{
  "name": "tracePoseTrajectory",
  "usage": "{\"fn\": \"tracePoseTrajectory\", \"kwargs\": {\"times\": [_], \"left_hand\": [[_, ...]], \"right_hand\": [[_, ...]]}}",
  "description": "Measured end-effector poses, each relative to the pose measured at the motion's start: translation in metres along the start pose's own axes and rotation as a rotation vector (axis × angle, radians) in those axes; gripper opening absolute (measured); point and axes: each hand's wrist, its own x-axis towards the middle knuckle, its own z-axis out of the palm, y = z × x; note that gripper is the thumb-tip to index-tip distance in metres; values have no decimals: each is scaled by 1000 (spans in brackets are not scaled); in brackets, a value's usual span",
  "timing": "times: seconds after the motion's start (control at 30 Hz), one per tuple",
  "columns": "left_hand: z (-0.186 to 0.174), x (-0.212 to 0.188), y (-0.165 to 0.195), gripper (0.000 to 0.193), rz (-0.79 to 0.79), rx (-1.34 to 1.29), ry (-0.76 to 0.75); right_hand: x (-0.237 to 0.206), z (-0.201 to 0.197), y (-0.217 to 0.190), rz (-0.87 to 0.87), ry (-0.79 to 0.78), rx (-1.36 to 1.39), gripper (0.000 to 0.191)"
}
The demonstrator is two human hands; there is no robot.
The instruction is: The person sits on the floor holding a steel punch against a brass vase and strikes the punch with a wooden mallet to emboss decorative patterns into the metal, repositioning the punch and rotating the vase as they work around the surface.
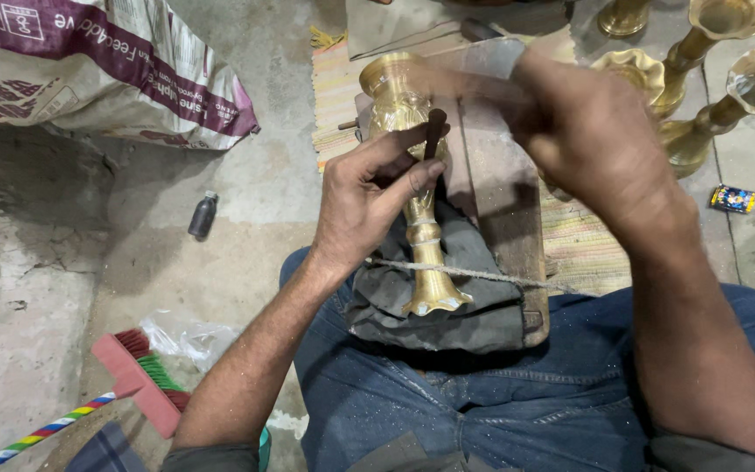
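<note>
A tall brass vase (419, 227) lies on a dark grey cloth (469, 306) over a wooden board (504, 210) on my lap, its flared base toward me and its mouth away. A thin cord (500, 279) runs across its stem. My left hand (369, 197) pinches a short dark punch tool (434, 131) upright against the vase body. My right hand (592, 131) is raised above it, blurred, gripping a hammer-like tool (482, 61) whose head is smeared by motion.
Several finished brass vases (701, 70) stand at the upper right beside a striped mat (578, 245). A printed sack (98, 61) lies upper left, a small dark bottle (204, 215) on the concrete floor, a red-and-green brush (146, 376) lower left, a small colourful packet (732, 198) right.
</note>
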Motion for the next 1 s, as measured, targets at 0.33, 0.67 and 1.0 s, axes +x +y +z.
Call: {"fn": "tracePoseTrajectory", "kwargs": {"times": [0.33,0.67,1.0], "left_hand": [[0,0,1,36,14,-62,-6],[0,0,-5,36,36,-81,-24],[-3,-2,-10,38,70,-146,-24]], "right_hand": [[3,2,-8,142,45,37,24],[1,0,-2,46,60,-126,25],[5,3,-8,66,97,390,30]]}}
